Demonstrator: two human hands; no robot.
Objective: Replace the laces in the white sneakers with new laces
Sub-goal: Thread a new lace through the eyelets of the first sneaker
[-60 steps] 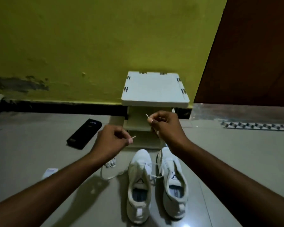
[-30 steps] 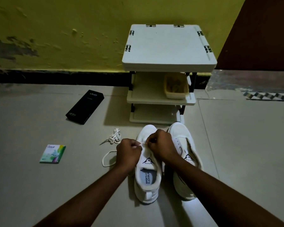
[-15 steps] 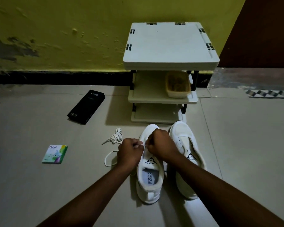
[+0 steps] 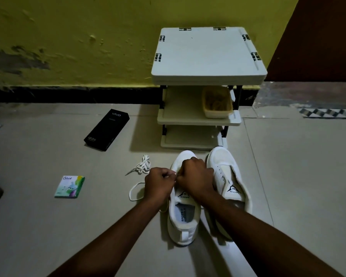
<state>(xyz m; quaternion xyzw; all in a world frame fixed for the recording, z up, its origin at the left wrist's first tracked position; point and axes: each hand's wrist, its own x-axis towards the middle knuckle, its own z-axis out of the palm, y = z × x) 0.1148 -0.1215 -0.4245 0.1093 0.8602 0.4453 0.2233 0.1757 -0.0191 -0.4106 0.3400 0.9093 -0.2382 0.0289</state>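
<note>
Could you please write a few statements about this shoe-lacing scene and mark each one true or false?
1. The left hand and the right hand meet over the left-hand white sneaker, pinching a thin white lace. True.
2. The black rectangular box stands on top of the white plastic shelf rack. False: it lies on the floor, left of the rack.
3. A bundled white lace lies on the floor left of the sneakers. True.
4. The right-hand white sneaker is fully laced. False: its visible eyelets are bare.
5. A yellowish plastic tub sits on the rack's middle shelf. True.
</note>
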